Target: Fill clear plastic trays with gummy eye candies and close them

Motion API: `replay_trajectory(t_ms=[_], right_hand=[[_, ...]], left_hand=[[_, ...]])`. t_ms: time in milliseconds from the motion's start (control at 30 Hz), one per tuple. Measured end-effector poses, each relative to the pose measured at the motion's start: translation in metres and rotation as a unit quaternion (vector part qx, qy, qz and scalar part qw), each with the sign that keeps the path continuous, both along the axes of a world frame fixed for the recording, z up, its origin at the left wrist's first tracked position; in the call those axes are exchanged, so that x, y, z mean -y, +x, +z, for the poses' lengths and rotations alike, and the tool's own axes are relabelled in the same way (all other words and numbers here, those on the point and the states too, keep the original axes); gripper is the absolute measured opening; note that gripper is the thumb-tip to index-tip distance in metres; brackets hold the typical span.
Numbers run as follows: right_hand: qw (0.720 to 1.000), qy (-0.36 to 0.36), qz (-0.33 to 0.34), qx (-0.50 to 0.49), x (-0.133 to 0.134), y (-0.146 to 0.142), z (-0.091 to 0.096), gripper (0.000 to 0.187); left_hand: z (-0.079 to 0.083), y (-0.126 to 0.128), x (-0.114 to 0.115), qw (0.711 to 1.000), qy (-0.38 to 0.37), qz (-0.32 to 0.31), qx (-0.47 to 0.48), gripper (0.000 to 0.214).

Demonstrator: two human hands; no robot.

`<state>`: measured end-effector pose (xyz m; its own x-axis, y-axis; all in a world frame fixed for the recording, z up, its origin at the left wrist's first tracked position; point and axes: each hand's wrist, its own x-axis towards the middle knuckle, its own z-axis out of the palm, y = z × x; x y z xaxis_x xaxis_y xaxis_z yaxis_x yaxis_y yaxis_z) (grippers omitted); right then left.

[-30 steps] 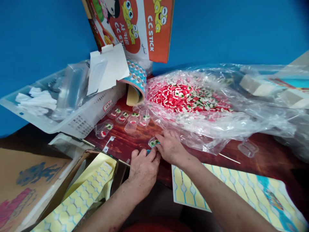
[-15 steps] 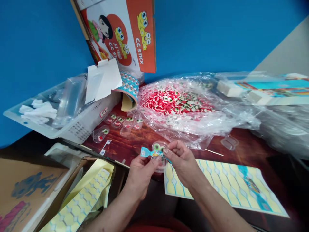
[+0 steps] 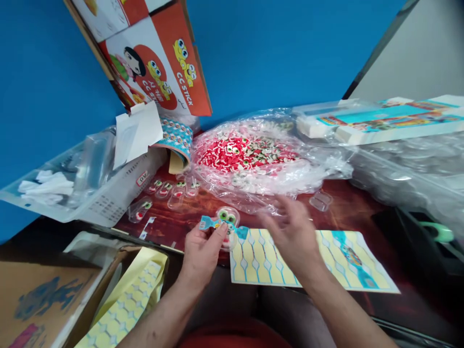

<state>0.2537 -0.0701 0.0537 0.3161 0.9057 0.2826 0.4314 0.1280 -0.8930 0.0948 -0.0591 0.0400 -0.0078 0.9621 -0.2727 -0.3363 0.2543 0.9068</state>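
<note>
"CC STICK" runs down the carton's orange panel; Korean letters sit above a partly hidden "CC ST". The basket's red-framed label starts with "A".

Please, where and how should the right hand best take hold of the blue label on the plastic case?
Probably by the blue label's right end, coming from the right: this tab sticks out past the plastic case, while the left hand presses nearer the middle. The right hand, open on that side, could pinch it between thumb and forefinger.
</note>
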Motion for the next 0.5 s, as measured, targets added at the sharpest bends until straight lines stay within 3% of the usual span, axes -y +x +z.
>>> replay_trajectory(t_ms=[33,100,167,233,367,433,500], right_hand=[[0.998,0.032,-0.034,0.052,0.004,-0.001,0.003,0.017],[0.995,0.034,0.007,0.094,0.012,-0.010,0.006,0.014],[0.996,-0.013,0.076,0.053,0.019,-0.023,0.003,0.018],[0.993,-0.055,0.087,-0.050,0.021,-0.035,-0.004,0.020],[0.959,-0.083,0.136,-0.235,0.021,-0.041,-0.013,0.022],[0.953,-0.085,0.156,-0.246,0.021,-0.036,-0.016,0.022],[0.964,-0.080,0.135,-0.217,0.023,-0.031,-0.018,0.020]], left_hand=[[-0.002,0.001,0.001,0.999,0.021,0.020,-0.020,0.021],[-0.004,0.005,0.005,0.996,0.060,0.038,-0.052,0.019],[-0.006,0.010,0.010,0.994,0.086,0.029,-0.065,0.018],[-0.008,0.015,0.015,0.995,0.091,0.014,-0.049,0.017],[-0.011,0.020,0.020,1.000,0.022,-0.014,0.017,0.021],[-0.011,0.017,0.019,0.999,-0.026,-0.036,0.029,0.030],[-0.008,0.012,0.015,0.997,-0.048,-0.039,0.040,0.043]])
